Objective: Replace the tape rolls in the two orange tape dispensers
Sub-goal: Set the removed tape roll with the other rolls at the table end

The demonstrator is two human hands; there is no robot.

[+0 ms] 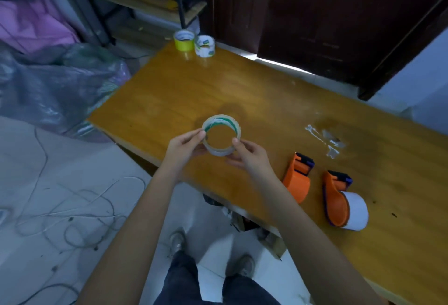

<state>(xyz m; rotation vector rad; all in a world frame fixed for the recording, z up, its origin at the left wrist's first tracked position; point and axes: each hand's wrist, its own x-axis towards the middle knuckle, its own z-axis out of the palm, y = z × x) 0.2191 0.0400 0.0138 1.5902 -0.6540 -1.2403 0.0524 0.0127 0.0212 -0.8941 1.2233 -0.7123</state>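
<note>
I hold a thin roll of clear tape (pixel 219 150) with a green-printed core above the wooden table (pixel 242 86). My left hand (pixel 185 145) pinches its left rim and my right hand (pixel 249 154) grips its right side. Two orange tape dispensers lie on the table to the right of my hands. The nearer-left dispenser (pixel 298 178) carries no roll that I can see. The right dispenser (pixel 335 200) has a white roll (pixel 355 212) on it. A yellow tape roll (pixel 183 40) and a white printed roll (pixel 205 46) stand at the table's far corner.
Torn strips of clear tape (pixel 326 141) lie on the table beyond the dispensers. Plastic bags (pixel 55 86) are heaped left of the table and loose cables (pixel 72 212) cover the floor. A dark wooden door (pixel 315 13) stands behind the table.
</note>
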